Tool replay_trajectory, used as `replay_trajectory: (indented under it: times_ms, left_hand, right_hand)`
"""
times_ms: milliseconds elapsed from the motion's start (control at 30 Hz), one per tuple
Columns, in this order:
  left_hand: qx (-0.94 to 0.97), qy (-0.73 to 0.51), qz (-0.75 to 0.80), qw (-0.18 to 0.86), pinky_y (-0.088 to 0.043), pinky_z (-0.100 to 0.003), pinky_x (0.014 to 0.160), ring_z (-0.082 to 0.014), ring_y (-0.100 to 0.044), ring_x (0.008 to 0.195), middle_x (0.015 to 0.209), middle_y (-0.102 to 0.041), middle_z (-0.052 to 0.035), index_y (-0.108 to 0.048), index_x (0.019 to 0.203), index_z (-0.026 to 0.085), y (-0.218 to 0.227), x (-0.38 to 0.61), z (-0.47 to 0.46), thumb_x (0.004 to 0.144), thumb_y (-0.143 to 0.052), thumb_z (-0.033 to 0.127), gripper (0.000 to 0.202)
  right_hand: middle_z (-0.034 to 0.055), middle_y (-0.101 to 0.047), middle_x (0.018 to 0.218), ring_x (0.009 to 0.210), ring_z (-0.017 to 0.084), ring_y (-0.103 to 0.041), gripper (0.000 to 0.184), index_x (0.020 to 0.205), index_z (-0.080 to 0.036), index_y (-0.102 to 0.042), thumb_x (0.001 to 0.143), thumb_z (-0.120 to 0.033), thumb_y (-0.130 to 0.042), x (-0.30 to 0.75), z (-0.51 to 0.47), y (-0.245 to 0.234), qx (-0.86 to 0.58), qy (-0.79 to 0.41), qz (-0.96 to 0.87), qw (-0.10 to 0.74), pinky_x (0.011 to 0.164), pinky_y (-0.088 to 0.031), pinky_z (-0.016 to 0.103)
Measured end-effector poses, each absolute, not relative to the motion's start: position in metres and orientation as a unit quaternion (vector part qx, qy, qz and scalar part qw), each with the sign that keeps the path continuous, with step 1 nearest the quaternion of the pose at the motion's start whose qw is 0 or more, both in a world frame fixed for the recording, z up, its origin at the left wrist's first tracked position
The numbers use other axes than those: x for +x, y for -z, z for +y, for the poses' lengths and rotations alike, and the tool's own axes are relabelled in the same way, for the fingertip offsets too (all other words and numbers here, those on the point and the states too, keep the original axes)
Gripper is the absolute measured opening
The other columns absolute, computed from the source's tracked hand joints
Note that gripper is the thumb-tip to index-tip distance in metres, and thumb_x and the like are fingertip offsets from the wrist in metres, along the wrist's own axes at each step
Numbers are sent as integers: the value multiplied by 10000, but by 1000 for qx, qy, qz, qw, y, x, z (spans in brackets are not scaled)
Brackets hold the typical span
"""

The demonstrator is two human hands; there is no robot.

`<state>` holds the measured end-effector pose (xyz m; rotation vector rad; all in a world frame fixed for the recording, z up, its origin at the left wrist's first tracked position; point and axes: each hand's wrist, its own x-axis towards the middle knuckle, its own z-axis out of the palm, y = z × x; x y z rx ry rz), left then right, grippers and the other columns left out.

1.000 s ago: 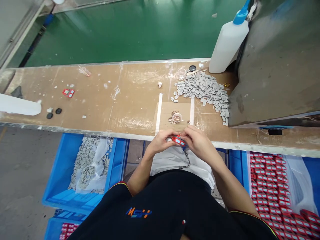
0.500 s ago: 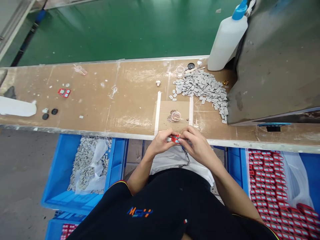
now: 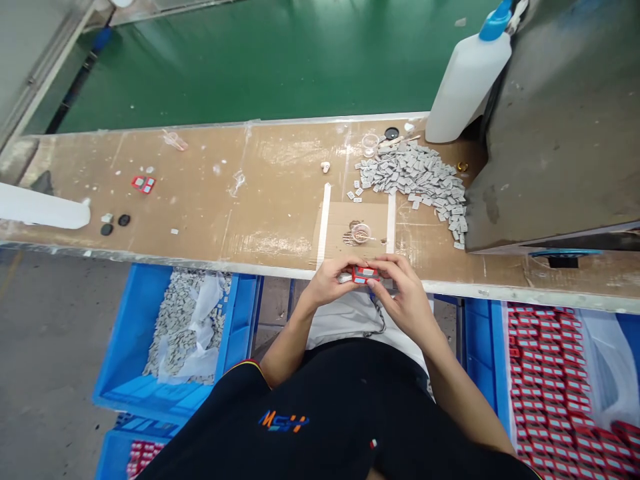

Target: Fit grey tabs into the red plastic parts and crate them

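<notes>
Both of my hands meet at the near edge of the brown bench (image 3: 210, 200). My left hand (image 3: 331, 280) and my right hand (image 3: 403, 290) pinch a small red part with white windows (image 3: 365, 273) between their fingertips. A small grey piece sticks out at the red part's left end, against my left fingers. Just beyond the hands, a small clear dish (image 3: 361, 233) sits on a cardboard square (image 3: 335, 230). A heap of small grey pieces (image 3: 417, 177) lies further back to the right.
A white bottle with a blue cap (image 3: 465, 80) stands by a large grey machine housing (image 3: 565, 120). Blue bins below the bench hold grey pieces (image 3: 175, 320) on the left and red parts (image 3: 550, 373) on the right. A loose red part (image 3: 141, 183) lies far left. A green belt (image 3: 260, 60) runs behind.
The red part has turned in my fingers and now lies level, its white windows facing up. Both hands stay together at the bench edge; the view has shifted slightly.
</notes>
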<state>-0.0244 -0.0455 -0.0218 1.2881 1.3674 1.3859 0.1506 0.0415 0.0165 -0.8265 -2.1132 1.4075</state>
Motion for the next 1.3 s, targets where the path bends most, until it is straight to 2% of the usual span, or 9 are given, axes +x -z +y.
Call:
replay_trajectory:
  times_ms: [100,200,433,700,800,900,1033,1200,1300]
  left_hand:
    - [494,-538,544,414,-582,-276,829,-183,-740,930,1077,-754,-105,-657,1122,168,24,-24,-46,834,-782,317,348]
    - [497,-524,558,408,-582,-281,812,-189,-743,902,1023,-765,-106,-684,1057,160,27,-26,-47,820,-790,367,332]
    - [569,-485,558,359,-564,-265,739,-180,-732,799,862,-771,-86,-726,897,158,23,-32,-46,877,-728,456,298]
    - [641,-449,527,333,-552,-260,731,-163,-707,752,775,-746,-54,-705,855,191,22,-33,-46,963,-615,348,210]
    - [641,-465,518,324,-546,-256,722,-162,-708,771,817,-752,-70,-703,890,180,21,-34,-47,964,-622,341,195]
    - [627,-501,508,312,-553,-275,749,-172,-709,828,894,-763,-90,-701,984,174,21,-32,-46,949,-658,338,174]
    - [616,-559,488,265,-560,-327,830,-199,-682,969,975,-770,-100,-674,1059,195,22,-28,-43,920,-706,279,165]
    - [621,-554,471,293,-541,-419,954,-245,-652,1115,1133,-750,-137,-674,1099,199,17,-29,-41,856,-785,335,300]
    - [597,-557,486,313,-542,-415,952,-232,-676,1084,1114,-745,-135,-697,1008,183,13,-28,-41,915,-711,293,145]
  right_hand:
    - [101,-646,1103,991,234,-660,162,1001,-236,-689,964,-360,-591,149,44,-21,-298,-521,-768,226,835,-570,379]
    - [85,-658,1040,954,215,-656,147,921,-230,-660,963,-347,-583,146,45,-21,-288,-553,-752,214,775,-569,337]
    - [66,-619,1032,921,191,-639,144,830,-225,-612,920,-336,-604,144,47,-21,-276,-618,-715,178,766,-551,321]
    - [34,-587,881,873,191,-602,213,680,-221,-493,855,-250,-610,143,48,-17,-278,-598,-733,169,807,-491,353]
    - [41,-596,901,909,197,-619,209,709,-219,-550,891,-296,-618,145,49,-18,-274,-611,-724,166,834,-504,366]
    - [68,-624,1070,1026,206,-647,158,900,-229,-631,926,-385,-635,151,44,-16,-272,-664,-675,175,901,-541,381]
    - [82,-665,1187,1053,207,-689,372,1209,-276,-545,909,-440,-691,158,29,-9,-302,-713,-594,221,886,-593,375]
    - [84,-706,1139,974,214,-718,336,1226,-267,-584,922,-371,-683,160,23,-6,-322,-638,-647,267,881,-611,393]
    - [70,-697,1066,900,212,-716,267,1192,-261,-635,931,-314,-659,159,28,-10,-318,-554,-718,277,828,-619,381]
